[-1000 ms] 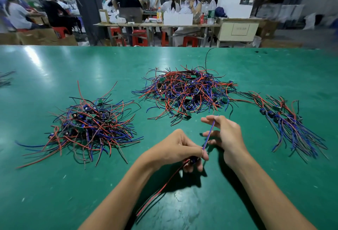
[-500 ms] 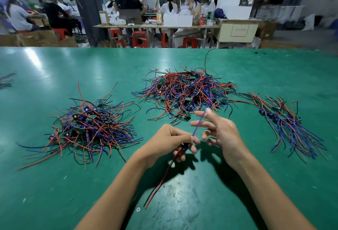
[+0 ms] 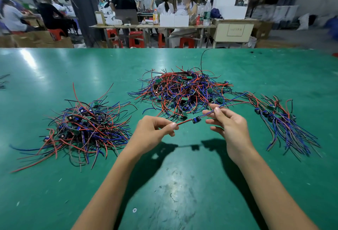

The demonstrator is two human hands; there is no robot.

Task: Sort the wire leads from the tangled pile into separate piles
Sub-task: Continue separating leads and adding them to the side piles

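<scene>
I hold one wire lead (image 3: 196, 119), a small dark module with red and blue wires, stretched level above the green table (image 3: 164, 184). My left hand (image 3: 155, 131) pinches its red end. My right hand (image 3: 228, 125) pinches its blue and red wires, which run on toward the right. Beyond my hands lies the big tangled pile (image 3: 182, 90) of red, blue and black leads. A second messy pile (image 3: 86, 127) sits at the left. At the right, a combed bundle (image 3: 281, 123) lies with its wires all pointing toward me.
A few stray wires (image 3: 3, 81) lie at the table's far left edge. A small screw (image 3: 134, 210) rests on the table between my forearms. Behind the table's far edge, people sit at wooden workbenches (image 3: 151, 26) with red stools.
My hands have pulled apart and turned the lead from upright to level. The left hand slid from the module out to the red wire end; the right hand moved right.
</scene>
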